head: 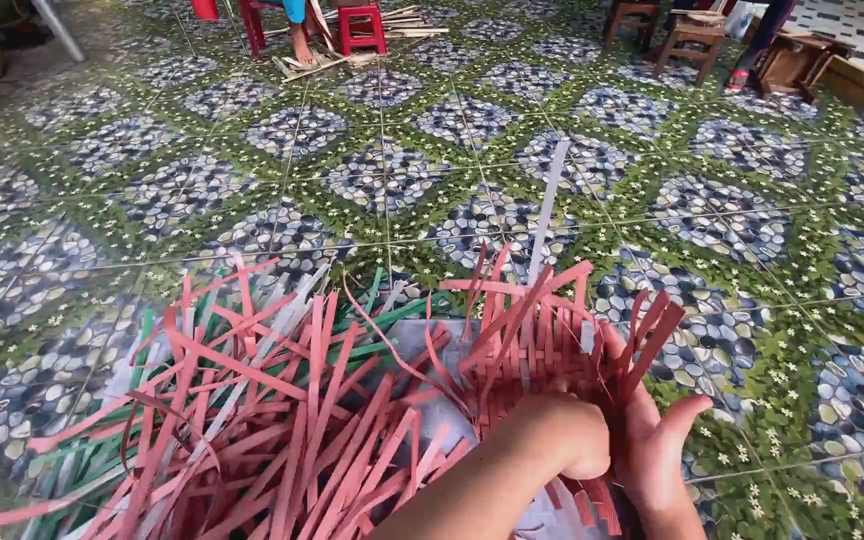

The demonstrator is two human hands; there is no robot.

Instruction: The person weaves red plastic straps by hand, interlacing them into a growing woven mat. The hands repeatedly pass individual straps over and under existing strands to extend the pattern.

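A half-woven piece of red plastic strips [532,350] stands in front of me, its loose ends fanning upward. My left hand [552,435] is curled closed against its inner side, pressing on the woven strips. My right hand [664,450] cups the piece from the outside right, thumb raised, fingers hidden behind the weave. One white strip [548,205] sticks up out of the weave. To the left lies a loose heap of red, green and white strips [252,410] on the tiled floor.
The floor [752,230] is patterned tile with pebble and leaf motifs. Far back stand a red stool [362,25], wooden stools [692,40], a low wooden table [797,60] and another person's foot [300,48] beside scattered strips.
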